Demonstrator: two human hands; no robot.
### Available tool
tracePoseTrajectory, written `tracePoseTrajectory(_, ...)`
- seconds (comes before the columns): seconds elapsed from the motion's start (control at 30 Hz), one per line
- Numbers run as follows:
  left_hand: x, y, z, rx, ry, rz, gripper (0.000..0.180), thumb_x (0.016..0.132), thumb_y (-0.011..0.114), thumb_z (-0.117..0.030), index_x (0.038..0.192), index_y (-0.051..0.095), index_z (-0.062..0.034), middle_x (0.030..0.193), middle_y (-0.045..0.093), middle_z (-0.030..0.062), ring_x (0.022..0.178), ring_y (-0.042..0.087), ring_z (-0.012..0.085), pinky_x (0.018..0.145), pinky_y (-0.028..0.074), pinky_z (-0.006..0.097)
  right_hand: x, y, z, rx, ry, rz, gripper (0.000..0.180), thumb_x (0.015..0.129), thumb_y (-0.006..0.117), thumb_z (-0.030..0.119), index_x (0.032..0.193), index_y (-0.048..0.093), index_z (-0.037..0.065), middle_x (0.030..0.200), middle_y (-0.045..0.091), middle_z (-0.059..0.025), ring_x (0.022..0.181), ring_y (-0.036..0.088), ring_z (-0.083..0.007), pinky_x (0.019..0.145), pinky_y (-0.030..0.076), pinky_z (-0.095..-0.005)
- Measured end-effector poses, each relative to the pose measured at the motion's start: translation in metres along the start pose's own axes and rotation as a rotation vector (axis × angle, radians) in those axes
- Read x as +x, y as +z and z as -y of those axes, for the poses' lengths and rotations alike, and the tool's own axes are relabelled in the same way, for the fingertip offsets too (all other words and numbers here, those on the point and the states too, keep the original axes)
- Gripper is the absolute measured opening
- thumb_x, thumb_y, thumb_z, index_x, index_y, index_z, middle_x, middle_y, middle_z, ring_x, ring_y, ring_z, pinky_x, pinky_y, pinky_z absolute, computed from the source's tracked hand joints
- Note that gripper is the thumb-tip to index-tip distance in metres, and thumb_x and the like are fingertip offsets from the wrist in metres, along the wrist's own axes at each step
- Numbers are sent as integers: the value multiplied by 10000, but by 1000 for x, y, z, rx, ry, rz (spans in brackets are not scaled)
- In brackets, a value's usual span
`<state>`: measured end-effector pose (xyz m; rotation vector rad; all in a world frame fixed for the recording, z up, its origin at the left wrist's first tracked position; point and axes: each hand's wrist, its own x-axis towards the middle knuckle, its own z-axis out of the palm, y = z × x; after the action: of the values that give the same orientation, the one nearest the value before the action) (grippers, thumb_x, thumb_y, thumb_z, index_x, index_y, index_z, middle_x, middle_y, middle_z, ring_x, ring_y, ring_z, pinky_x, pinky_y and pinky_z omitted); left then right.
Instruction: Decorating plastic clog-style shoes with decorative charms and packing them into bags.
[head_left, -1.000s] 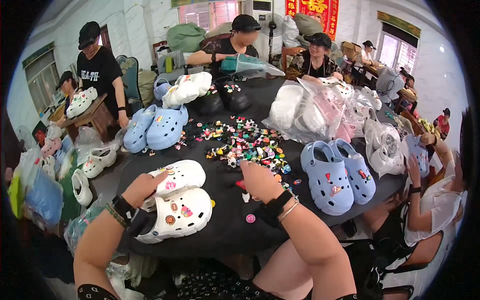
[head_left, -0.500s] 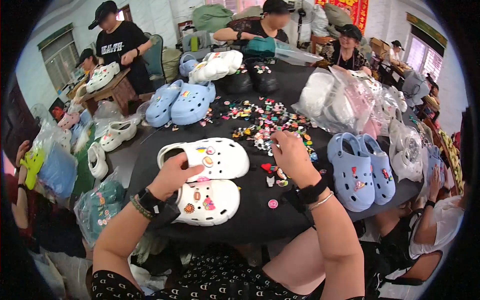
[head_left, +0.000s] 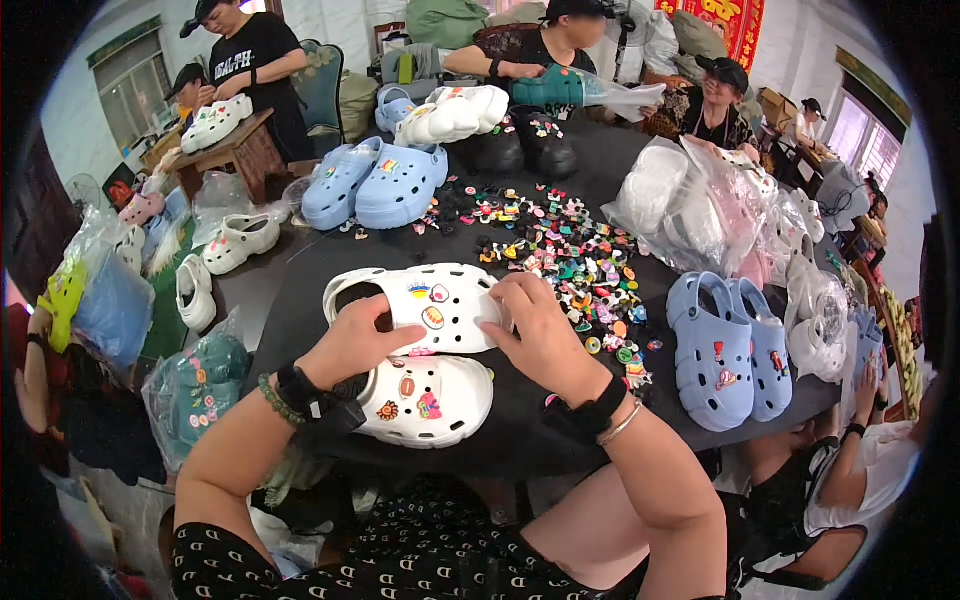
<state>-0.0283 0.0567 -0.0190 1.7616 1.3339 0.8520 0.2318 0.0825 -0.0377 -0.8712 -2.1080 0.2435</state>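
Two white clogs lie side by side on the black cloth in front of me, toes to the right. The farther white clog (head_left: 465,322) carries several small shoe charms, among them a rainbow one. My left hand (head_left: 352,345) is closed around its open heel side, thumb laid over the upper. At its toe, my right hand (head_left: 545,338) is closed with fingers over the far edge and thumb on the top; whether a charm is pinched there is hidden. Touching it on the near side is the other white clog (head_left: 448,398), with flower, ball and pink charms.
A loose heap of colourful charms (head_left: 590,275) spreads beyond my right hand. Light-blue clogs stand at right (head_left: 712,350) and far left (head_left: 400,190). Bagged white shoes (head_left: 655,190) lie at the back right. Across the table a person handles a bagged green clog (head_left: 553,90).
My right hand has moved left from the charm heap to the toe of the farther white clog. My left hand stays on that clog. The view has shifted slightly.
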Motion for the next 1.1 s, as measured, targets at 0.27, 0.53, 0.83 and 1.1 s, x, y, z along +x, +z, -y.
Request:
tracePoseTrajectory(0.27, -1, -5, 16, 145, -15, -36, 395, 830, 749, -323, 950, 632, 35, 745, 632, 87, 646, 568, 155, 608, 457, 315, 1, -2, 2, -14, -22, -7, 365, 768, 752, 115, 1058, 565, -6, 1091, 540, -177, 1024, 539, -355, 898, 466, -429)
tracePoseTrajectory(0.53, -7, -37, -15, 597, 172, 293, 322, 961, 524, -280, 1014, 603, 27, 993, 623, 212, 940, 569, 377, 824, 446, 435, -6, -14, -30, -32, 37, -13, 268, 774, 761, 149, 938, 606, 3, 1084, 551, -172, 1013, 548, -362, 888, 467, -433)
tracePoseTrajectory(0.83, -16, -82, -13, 693, 378, 589, 744, 697, 813, -410, 1294, 553, -49, 1237, 607, 136, 1243, 513, 310, 1138, 197, 595, -20, -11, -55, -176, 124, 95, 226, 739, 756, 125, 890, 618, 28, 1060, 564, -171, 1021, 545, -380, 895, 471, -463)
tracePoseTrajectory(1.1, -14, -72, 6, 836, 451, 413, 605, 647, 778, -234, 1191, 573, -67, 1144, 579, 136, 1133, 526, 324, 1042, 358, 469, -23, -7, -56, -201, 154, 178, 262, 761, 750, 139, 959, 617, 28, 1101, 566, -155, 1046, 537, -377, 909, 468, -467)
